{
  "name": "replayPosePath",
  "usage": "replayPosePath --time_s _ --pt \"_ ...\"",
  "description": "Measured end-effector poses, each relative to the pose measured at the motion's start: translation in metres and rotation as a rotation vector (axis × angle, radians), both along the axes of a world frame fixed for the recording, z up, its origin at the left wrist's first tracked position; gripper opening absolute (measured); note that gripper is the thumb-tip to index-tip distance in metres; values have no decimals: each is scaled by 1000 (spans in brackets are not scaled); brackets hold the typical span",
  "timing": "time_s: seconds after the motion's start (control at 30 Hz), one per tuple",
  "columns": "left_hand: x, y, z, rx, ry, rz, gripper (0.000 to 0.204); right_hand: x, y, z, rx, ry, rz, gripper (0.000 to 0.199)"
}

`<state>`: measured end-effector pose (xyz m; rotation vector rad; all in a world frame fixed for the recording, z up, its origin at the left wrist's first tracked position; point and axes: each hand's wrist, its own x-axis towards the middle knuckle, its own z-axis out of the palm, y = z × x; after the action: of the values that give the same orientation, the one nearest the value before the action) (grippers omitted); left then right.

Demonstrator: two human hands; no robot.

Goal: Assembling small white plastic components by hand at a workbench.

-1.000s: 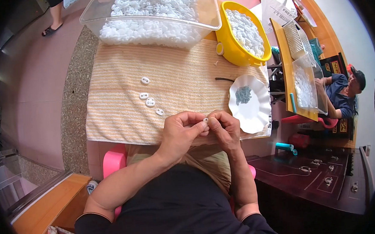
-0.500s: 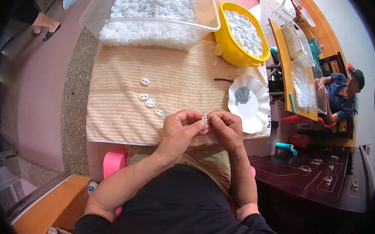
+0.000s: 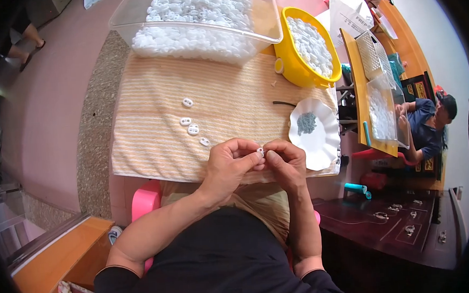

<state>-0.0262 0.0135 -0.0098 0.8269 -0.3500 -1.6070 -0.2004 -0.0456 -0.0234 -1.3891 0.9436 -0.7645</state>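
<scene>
Evidently, the left hand (image 3: 226, 164) has its fingers clamped on a white piece (image 3: 260, 150), probably to steady it; the right hand's (image 3: 285, 162) fingers are together, on what I cannot tell. The piece lies between both sets of fingertips; the dish (image 3: 316, 152) sits near, rightward, likely for reach.

Prob. workshop: clear tub (image 3: 266, 29) & yellow basin (image 3: 294, 70) of wht. pcs (image 3: 199, 9), co-worker (image 3: 429, 121) nearby.
</scene>
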Motion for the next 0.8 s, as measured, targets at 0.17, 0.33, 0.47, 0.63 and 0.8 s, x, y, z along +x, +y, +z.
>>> replayPosePath --time_s 0.17,0.33,0.47,0.63,0.8 --pt "1 2 5 -31 25 9 13 -7 -4 -7 -26 -34 22 15" --pt "3 6 26 -57 35 25 12 -5 -13 -1 -62 -22 -44 14" --pt "1 15 40 -142 -23 -10 11 16 -12 9 -280 138 -4 9" --pt "1 25 54 -181 22 -57 11 56 -12 22 -232 300 96 18" --pt "1 31 59 -242 -28 -69 14 107 -18 28 -493 258 295 14"
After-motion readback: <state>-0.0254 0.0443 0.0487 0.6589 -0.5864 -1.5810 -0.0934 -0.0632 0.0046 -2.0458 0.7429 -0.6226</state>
